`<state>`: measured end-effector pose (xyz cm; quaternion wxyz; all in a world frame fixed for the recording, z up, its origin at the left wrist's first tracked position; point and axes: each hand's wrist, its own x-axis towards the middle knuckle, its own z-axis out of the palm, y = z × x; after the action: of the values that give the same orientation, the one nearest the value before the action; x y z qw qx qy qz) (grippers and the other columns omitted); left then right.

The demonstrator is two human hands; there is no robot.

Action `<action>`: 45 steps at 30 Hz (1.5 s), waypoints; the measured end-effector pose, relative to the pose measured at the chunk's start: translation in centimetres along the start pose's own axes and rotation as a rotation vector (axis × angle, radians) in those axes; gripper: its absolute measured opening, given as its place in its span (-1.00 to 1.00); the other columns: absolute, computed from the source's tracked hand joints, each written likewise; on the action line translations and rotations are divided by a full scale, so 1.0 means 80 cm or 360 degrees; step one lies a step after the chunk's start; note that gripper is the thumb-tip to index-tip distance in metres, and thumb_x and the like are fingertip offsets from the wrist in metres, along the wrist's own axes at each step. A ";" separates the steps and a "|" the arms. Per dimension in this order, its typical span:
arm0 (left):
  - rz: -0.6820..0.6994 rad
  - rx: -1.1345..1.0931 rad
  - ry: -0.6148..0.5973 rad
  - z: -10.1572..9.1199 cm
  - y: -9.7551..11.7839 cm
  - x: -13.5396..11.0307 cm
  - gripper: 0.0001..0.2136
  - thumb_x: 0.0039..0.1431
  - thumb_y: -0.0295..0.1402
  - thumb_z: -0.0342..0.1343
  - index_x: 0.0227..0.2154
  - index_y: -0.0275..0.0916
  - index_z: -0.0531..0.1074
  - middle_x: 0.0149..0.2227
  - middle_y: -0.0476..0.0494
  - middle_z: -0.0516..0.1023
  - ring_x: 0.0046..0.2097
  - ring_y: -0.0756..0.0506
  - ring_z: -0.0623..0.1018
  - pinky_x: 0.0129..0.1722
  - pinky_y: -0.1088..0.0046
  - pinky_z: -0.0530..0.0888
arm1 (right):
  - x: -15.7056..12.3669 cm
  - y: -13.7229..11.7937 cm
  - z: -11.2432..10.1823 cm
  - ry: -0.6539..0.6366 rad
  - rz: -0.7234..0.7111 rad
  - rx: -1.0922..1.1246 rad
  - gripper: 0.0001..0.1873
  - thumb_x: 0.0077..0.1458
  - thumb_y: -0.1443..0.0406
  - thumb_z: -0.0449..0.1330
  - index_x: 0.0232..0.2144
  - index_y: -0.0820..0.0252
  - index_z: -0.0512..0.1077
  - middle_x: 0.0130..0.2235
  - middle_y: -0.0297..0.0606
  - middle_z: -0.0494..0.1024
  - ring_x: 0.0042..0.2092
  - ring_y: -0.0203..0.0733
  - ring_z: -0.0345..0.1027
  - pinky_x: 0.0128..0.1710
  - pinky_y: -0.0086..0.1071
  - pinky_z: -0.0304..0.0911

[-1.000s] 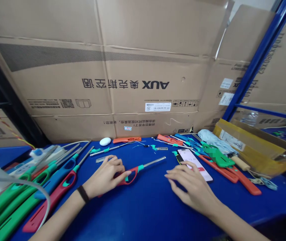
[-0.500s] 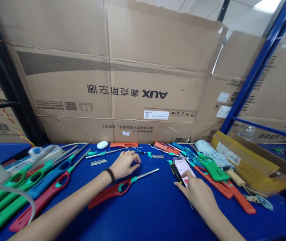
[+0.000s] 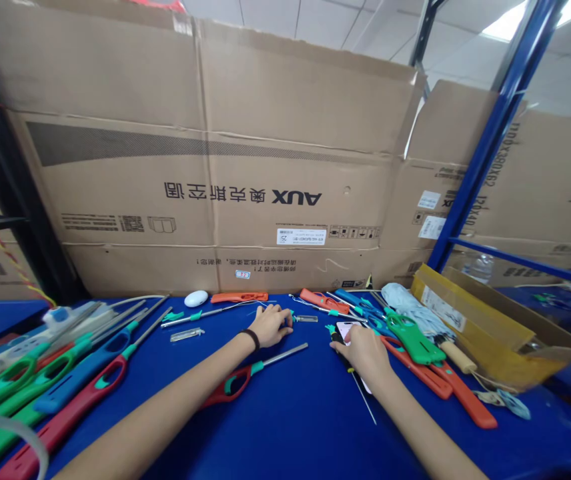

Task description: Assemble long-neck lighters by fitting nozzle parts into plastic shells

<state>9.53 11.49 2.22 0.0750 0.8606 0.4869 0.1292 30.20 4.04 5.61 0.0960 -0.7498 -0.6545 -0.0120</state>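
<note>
My left hand (image 3: 268, 325) hovers or rests over the middle of the blue table, fingers loosely curled with a gap and nothing visible in them. Its fingertips are beside a small clear plastic lighter tank (image 3: 306, 319). Below it lies a red long-necked lighter (image 3: 228, 389), partly covered by my forearm. My right hand (image 3: 364, 350) is over a phone (image 3: 346, 328) and a black-and-yellow screwdriver (image 3: 349, 368). Its thumb side touches or overlaps the screwdriver's handle; the other fingertips are hidden, so its grip is unclear.
Several long-necked lighters (image 3: 85, 387) lie at left beside a white power strip (image 3: 73, 320). Orange casings (image 3: 239, 297), a white oval object (image 3: 196, 299) and another clear tank (image 3: 187, 335) line the back. At right are a green casing (image 3: 413, 337) and an open carton (image 3: 485, 320).
The view has shifted slightly. My left hand has moved right toward the clear tank. My right hand has gone up and left from the phone's screen, across the screwdriver handle.
</note>
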 end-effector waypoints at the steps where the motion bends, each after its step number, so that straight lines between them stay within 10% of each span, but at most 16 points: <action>1: -0.0004 -0.0028 0.0005 0.001 0.001 0.001 -0.90 0.14 -0.31 0.07 -0.32 -0.20 0.41 -0.23 -0.18 0.45 -0.10 -0.24 0.40 -0.10 0.12 0.24 | 0.001 0.000 -0.001 -0.0004 0.0003 0.0000 -0.77 -0.02 0.19 0.27 -0.41 0.27 0.49 -0.30 0.00 0.60 -0.23 0.04 0.51 -0.36 -0.33 0.31; 9: -0.0073 -0.0519 0.0008 -0.043 -0.030 -0.022 -0.81 0.15 -0.25 0.01 -0.41 -0.28 0.39 -0.34 -0.19 0.56 -0.28 -0.11 0.51 -0.26 0.37 0.40 | 0.008 -0.006 0.000 -0.0056 -0.0059 -0.0038 -0.89 -0.05 0.28 0.25 -0.48 0.23 0.49 -0.33 -0.03 0.59 -0.22 0.01 0.50 -0.34 -0.34 0.28; 20: -0.0329 -0.0534 -0.0268 -0.125 -0.059 -0.209 -0.80 0.09 -0.23 0.10 -0.46 -0.24 0.52 -0.42 -0.07 0.61 -0.38 -0.07 0.56 -0.37 0.53 0.41 | 0.011 -0.024 0.005 -0.0115 -0.0205 0.0012 -0.86 -0.02 0.28 0.21 -0.37 0.23 0.39 -0.42 -0.12 0.57 -0.26 0.03 0.49 -0.31 -0.29 0.22; 29: -0.0036 -0.0109 -0.0087 -0.110 -0.051 -0.258 -0.80 0.25 -0.40 -0.07 -0.37 -0.20 0.45 -0.32 -0.07 0.52 -0.24 -0.06 0.48 -0.23 0.50 0.33 | -0.017 -0.056 0.003 0.0300 -0.0601 0.1244 -0.65 -0.03 0.06 0.19 -0.31 0.13 0.24 -0.33 -0.24 0.52 -0.39 -0.15 0.48 -0.41 -0.35 0.34; 45: 0.0102 0.0172 0.0101 -0.090 -0.054 -0.275 -0.79 0.30 -0.41 -0.13 -0.34 -0.22 0.40 -0.31 -0.10 0.49 -0.27 -0.08 0.44 -0.23 0.40 0.34 | -0.032 -0.057 0.005 0.0296 -0.0602 0.1289 -0.66 -0.01 0.04 0.20 -0.31 0.11 0.23 -0.34 -0.27 0.50 -0.38 -0.13 0.48 -0.38 -0.29 0.36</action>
<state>-6.97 -5.11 4.68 0.0090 0.8740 0.4676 0.1322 25.29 2.15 5.44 0.4359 -0.5150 -0.7205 0.1602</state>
